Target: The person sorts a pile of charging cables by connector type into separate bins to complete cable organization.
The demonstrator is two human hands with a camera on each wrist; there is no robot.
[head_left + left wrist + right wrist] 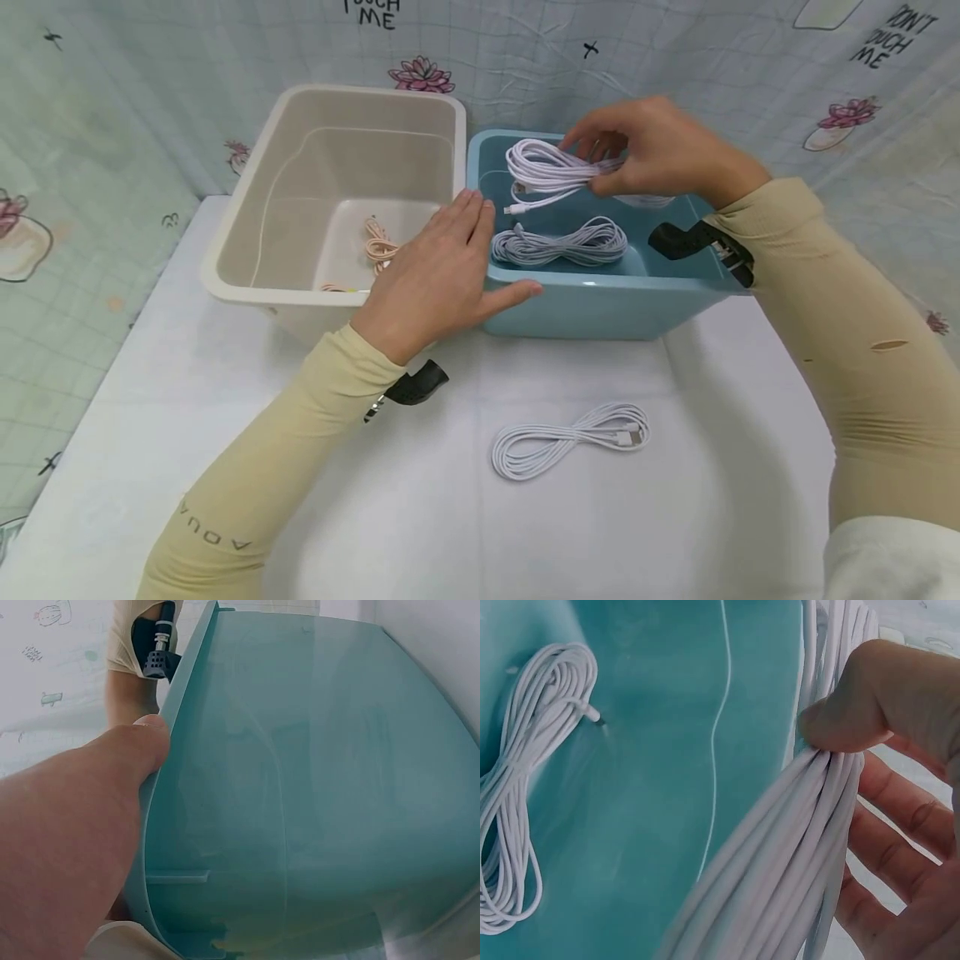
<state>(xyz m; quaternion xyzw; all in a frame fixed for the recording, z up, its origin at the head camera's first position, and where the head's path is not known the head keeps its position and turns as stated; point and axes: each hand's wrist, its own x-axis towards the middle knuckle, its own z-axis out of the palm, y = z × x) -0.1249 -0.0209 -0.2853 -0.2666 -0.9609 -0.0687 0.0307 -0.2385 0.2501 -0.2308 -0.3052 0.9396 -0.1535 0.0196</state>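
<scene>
Above the blue bin (600, 310), my right hand (663, 150) pinches a coiled white cable (542, 171) between thumb and fingers. The right wrist view shows the same cable (780, 855) bunched under the thumb. Inside the blue bin lies another coiled white cable (558, 247). My left hand (438, 271) rests with straight fingers over the neighbouring rims of the blue bin and the beige bin (360, 112). In the left wrist view its thumb lies against the blue bin's rim (176, 697). One more coiled white cable (570, 439) lies on the table in front.
Small peach-coloured cables (378, 246) lie in the beige bin, partly hidden by my left hand. Both bins stand side by side on a white-covered table (360, 517). A patterned cloth (510, 75) hangs close behind them.
</scene>
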